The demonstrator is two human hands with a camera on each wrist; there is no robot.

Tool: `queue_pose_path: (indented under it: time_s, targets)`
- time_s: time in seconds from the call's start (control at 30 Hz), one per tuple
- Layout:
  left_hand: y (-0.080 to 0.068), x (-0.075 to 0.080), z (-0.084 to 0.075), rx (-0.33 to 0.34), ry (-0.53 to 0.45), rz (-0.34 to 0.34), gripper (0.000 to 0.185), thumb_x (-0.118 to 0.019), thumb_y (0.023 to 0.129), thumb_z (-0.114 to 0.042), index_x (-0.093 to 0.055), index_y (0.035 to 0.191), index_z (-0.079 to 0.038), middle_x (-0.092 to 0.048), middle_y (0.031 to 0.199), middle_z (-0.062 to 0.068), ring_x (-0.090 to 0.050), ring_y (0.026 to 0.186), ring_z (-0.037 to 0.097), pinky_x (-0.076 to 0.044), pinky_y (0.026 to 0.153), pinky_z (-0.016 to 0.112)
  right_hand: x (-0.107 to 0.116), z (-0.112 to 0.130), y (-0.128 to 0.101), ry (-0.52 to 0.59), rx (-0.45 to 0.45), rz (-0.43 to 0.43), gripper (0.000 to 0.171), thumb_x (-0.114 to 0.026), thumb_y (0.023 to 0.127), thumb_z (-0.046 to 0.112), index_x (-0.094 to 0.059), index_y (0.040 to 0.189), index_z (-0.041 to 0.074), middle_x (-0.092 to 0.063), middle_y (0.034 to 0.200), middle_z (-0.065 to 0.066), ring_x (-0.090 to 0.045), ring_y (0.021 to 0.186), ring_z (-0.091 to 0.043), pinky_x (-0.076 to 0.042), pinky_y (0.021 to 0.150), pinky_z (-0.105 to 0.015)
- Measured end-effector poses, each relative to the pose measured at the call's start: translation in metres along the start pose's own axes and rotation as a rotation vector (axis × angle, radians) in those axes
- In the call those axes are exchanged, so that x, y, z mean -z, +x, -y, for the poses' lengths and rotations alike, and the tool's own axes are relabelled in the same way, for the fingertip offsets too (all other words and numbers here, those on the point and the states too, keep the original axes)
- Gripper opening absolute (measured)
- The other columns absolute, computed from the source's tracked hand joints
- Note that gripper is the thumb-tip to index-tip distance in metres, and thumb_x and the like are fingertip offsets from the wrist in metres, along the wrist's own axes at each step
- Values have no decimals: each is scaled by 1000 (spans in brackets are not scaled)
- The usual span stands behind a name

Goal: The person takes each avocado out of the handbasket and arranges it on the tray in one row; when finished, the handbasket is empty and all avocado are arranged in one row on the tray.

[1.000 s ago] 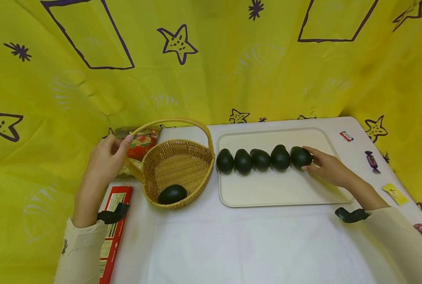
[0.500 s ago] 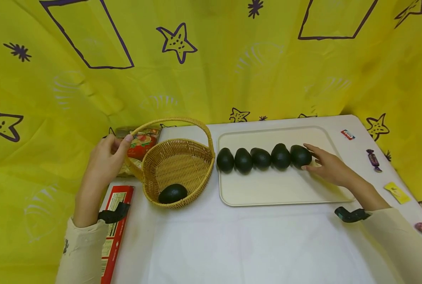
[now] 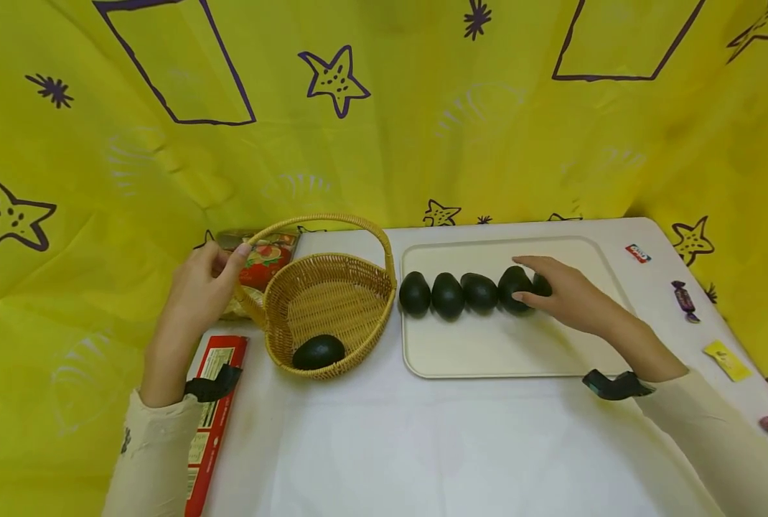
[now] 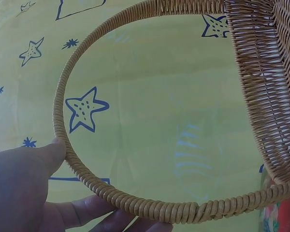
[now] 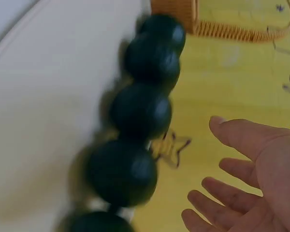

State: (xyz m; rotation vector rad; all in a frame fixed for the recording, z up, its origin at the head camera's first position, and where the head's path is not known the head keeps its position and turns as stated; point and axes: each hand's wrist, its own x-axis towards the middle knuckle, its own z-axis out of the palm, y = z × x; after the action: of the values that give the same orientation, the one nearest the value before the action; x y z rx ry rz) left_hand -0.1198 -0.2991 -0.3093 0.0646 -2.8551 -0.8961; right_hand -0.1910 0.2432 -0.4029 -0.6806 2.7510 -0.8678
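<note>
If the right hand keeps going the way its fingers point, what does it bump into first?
Probably the fourth avocado in the row on the tray. The right hand, fingers straight, points left along the row above the end avocado; its height is unclear.

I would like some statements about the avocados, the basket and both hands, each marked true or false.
1. One avocado in the basket lies inside the wicker basket. True.
2. The left hand grips the basket handle. True.
3. The row of avocados stands on the red box. False: it lies on the cream tray; the red box is beside the left forearm.
4. The right hand grips a wrapped candy. False: it is open over the right end of the row.
5. The basket stands right of the tray. False: it stands left of it.
</note>
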Motion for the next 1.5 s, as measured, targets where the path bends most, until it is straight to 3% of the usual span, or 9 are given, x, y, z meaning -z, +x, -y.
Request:
queue_pose_path:
  time_s: [0.1,0.27,0.43,0.53,0.7,0.9,1.17,1.3,1.5]
  targets:
    - [-1,0,0,3,-3,-2,58,-42,111,-55,-55,101,1,-55,104,20,-49,92,34,-37,75,43,-12,25,15,13,95,26,58,-69,105,27,-51,153,2,-52,155,-23,-46,145,-45,-37,116,-63]
    - [-1,0,0,-1,-1,-8,59,-43,110,-56,-56,102,1,-56,106,21,-50,95,36,-38,76,43,-40,71,40,58,242,119,44,-70,104,19,-62,144,2,-67,139,-16,-65,126,-33,-53,104,-52]
    - [1,-1,0,-5,3,-7,59,-43,110,-55,-55,101,1,-56,105,21,-50,94,35,-38,75,43,-68,124,66,36,387,225,38,-65,107,18,-64,142,4,-70,131,-8,-68,115,-23,-56,97,-42]
    - [2,-1,0,-4,7,-9,59,-43,110,-55,-54,99,1,-55,105,21,-49,94,35,-38,76,43,-83,152,84,-14,443,277,40,-64,108,21,-62,144,5,-68,137,-9,-65,123,-26,-52,105,-42]
    - [1,0,0,3,3,3,59,-43,110,-56,-55,100,1,-57,107,22,-51,96,36,-39,77,43,-113,187,115,-98,437,417,49,-64,108,23,-54,152,3,-57,154,-12,-50,146,-30,-39,121,-44]
    - [1,-1,0,-8,-9,-7,58,-43,111,-54,-54,97,1,-56,106,21,-50,94,35,-38,76,43,-145,219,137,-276,415,563,60,-67,106,28,-46,159,9,-49,162,-6,-44,151,-25,-34,124,-39]
    - [2,-1,-1,-16,-5,-10,57,-44,111,-54,-53,96,0,-54,102,20,-49,91,35,-37,74,43,-165,244,142,-351,447,638,53,-63,108,29,-51,157,12,-53,158,-4,-48,148,-20,-36,121,-32]
    - [2,-1,-1,-21,-9,-12,57,-44,111,-53,-53,96,1,-55,103,20,-49,92,35,-37,75,43,-167,241,143,-329,470,629,49,-63,108,29,-55,153,13,-58,154,-3,-51,144,-19,-39,119,-32]
    - [1,-1,0,-14,-16,-9,57,-44,111,-53,-53,97,1,-55,104,21,-49,92,35,-37,75,43,-162,229,147,-266,438,595,50,-63,108,28,-53,155,12,-55,157,-5,-48,148,-22,-37,121,-35]
